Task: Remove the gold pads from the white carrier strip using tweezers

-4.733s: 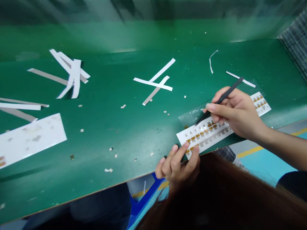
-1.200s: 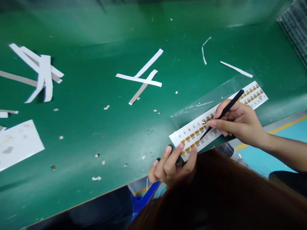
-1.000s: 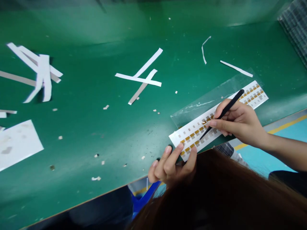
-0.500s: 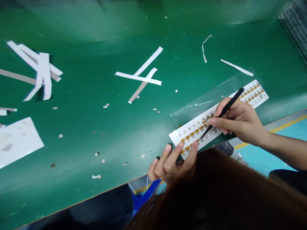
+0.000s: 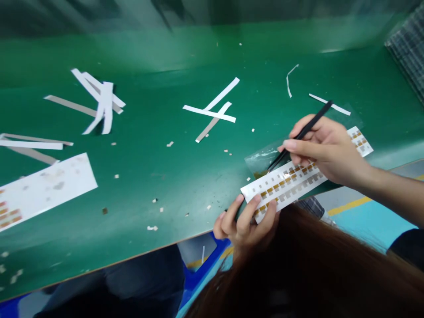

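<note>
Right grip (image 5: 323,148) closed around black tweezers (image 5: 313,121), tips over clear film (image 5: 260,160) beside white sheet (image 5: 294,185) at the surface's (image 5: 139,176) near edge. Left grip (image 5: 250,223) touches its left end; pinch or press, cannot tell. Step: likely tweezer work at film; next move needs sheet steady.

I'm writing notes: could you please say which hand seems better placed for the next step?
Probably the right hand, holding the black tweezers; the left hand appears busy steadying the white sheet.

A long white sheet (image 5: 285,189) with rows of small amber and grey rectangles slants across the right, its right end farther away. Slim black tweezers (image 5: 313,122) tilt over it, tips down by its far edge.
</note>
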Tool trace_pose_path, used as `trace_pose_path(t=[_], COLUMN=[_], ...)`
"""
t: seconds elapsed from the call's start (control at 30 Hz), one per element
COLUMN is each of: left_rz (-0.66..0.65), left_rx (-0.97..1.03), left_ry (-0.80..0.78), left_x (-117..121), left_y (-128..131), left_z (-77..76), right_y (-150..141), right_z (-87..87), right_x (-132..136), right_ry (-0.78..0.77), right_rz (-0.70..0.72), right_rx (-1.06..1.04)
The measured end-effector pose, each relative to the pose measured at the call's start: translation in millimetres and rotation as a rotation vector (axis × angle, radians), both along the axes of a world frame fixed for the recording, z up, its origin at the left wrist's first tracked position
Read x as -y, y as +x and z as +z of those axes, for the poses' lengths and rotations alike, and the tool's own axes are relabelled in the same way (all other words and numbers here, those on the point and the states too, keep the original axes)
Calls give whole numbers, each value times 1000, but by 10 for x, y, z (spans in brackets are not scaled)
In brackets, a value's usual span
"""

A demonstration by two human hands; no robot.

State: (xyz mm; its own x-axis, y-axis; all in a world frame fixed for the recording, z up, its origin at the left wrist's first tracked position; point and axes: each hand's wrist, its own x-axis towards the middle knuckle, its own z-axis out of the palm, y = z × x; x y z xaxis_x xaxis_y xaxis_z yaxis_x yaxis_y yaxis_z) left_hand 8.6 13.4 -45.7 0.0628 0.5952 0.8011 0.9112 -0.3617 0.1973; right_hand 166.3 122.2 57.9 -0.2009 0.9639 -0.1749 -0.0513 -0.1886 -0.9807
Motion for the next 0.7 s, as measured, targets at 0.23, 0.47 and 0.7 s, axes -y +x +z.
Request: trace_pose_path(t=[0.23,0.47,0.7], left_rz=[-11,-2,-4], left_rx=[-3,9,19], left_ry=[-78,-81,-64], left_x=[18,26,12], left_y=[5,12,9], left_z=[70,37,45], right_y=[-99,-102,-145], right_z=[-195,-171,-148], right_x=[-94,-88,-75], right_ry=[-26,-44,-58], right_rz=[38,32,35], right_rx=[60,63,88])
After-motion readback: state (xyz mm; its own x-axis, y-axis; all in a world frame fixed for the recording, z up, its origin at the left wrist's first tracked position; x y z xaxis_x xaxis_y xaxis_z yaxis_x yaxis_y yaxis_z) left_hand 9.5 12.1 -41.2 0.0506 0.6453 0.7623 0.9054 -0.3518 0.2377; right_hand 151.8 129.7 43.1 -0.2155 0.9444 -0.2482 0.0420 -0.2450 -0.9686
